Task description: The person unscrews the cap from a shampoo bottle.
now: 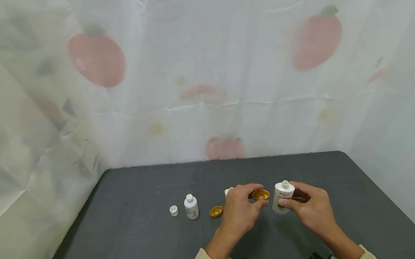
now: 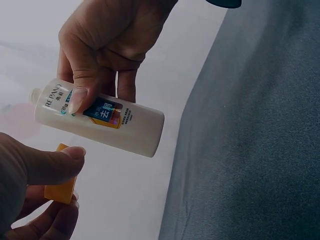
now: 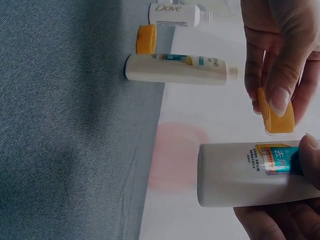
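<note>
In the head view my left hand pinches a gold-orange bottle cap between thumb and fingers, its hollow side facing up. Just right of it, my right hand holds a white shampoo bottle above the table. The bottle's neck is bare, and cap and bottle are apart. The left wrist view shows the thumb across the label of this bottle, near the orange cap. A second white bottle, also uncapped, stands on the table; in the head view my left hand mostly hides it.
Left of my hands, another gold-orange cap lies on the dark table. Beside it stands a small white Dove bottle without its cap, and a white cap lies farther left. A printed curtain hangs behind the table.
</note>
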Demonstrator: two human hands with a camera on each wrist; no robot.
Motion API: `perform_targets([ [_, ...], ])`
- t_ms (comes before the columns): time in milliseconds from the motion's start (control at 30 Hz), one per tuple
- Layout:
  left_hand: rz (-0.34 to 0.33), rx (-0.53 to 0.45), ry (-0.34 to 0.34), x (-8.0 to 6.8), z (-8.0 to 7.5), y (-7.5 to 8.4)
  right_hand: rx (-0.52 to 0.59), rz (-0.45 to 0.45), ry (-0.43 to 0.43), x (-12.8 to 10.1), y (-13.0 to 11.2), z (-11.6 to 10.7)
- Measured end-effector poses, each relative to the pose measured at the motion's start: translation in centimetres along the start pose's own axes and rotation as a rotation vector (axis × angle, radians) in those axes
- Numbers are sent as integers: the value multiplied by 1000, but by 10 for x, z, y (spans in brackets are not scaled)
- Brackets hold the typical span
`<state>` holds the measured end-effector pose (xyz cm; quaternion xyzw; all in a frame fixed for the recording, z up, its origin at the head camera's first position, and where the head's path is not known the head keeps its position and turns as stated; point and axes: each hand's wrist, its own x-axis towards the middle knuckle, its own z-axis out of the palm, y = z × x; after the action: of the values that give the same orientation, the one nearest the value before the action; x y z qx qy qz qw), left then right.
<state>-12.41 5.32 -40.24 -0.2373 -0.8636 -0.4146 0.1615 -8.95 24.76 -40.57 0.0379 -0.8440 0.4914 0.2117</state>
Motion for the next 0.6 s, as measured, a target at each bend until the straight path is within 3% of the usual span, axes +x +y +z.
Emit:
perform_targets([
  [600,2,52,34,-2,12,-3,-6,67,-10,3,7,2],
])
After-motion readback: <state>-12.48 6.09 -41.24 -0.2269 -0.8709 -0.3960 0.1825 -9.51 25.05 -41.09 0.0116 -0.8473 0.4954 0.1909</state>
